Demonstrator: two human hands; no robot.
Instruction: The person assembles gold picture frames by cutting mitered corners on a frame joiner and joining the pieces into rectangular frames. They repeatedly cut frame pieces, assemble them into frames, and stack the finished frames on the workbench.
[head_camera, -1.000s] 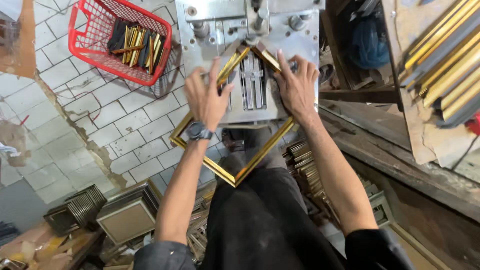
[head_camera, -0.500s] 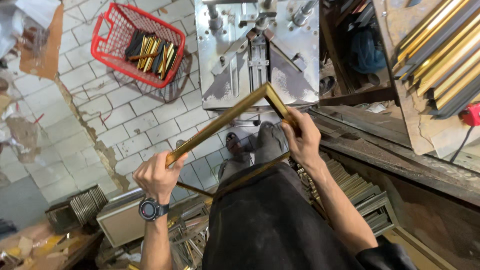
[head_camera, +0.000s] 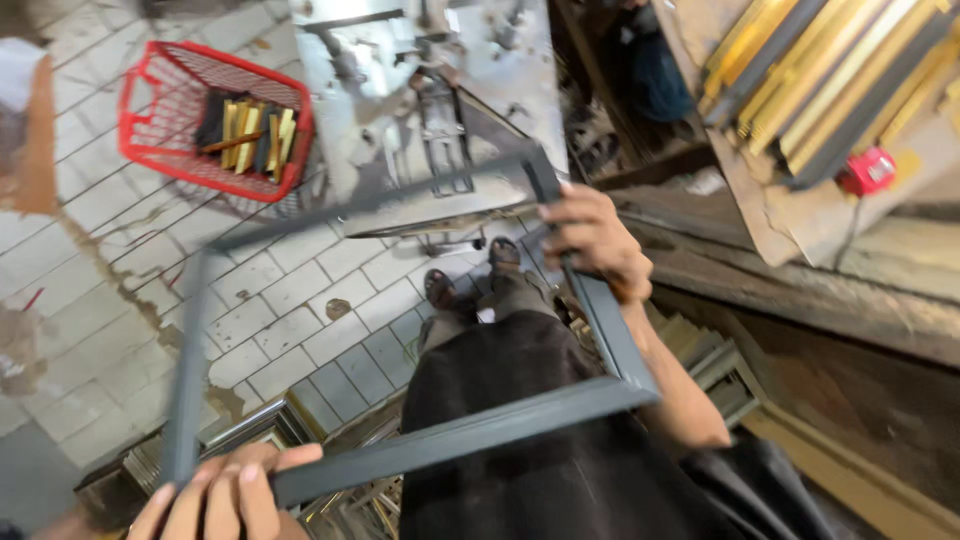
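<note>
Two hands: both grip one rectangular picture frame (head_camera: 420, 440), held in the air above the person's lap, its grey back turned up.
Frame look: four flat, matte grey strips joined at mitred corners, open in the middle; blurred along the far and left rails.
Left hand (head_camera: 225, 495): at the frame's near-left corner, fingers curled shut over the rail.
Right hand (head_camera: 597, 243): on the right rail near the far-right corner, fingers wrapped closed around it.
Metal machine (head_camera: 400, 90): beyond the frame's far edge, dull, scratched steel plate with bolted fittings.
Red basket (head_camera: 150, 110): plastic mesh, on the white tiled floor (head_camera: 290, 290) left of the machine, holding short gold and dark moulding pieces.
Moulding lengths (head_camera: 830, 70): long gold and dark strips stacked on a board at upper right.
</note>
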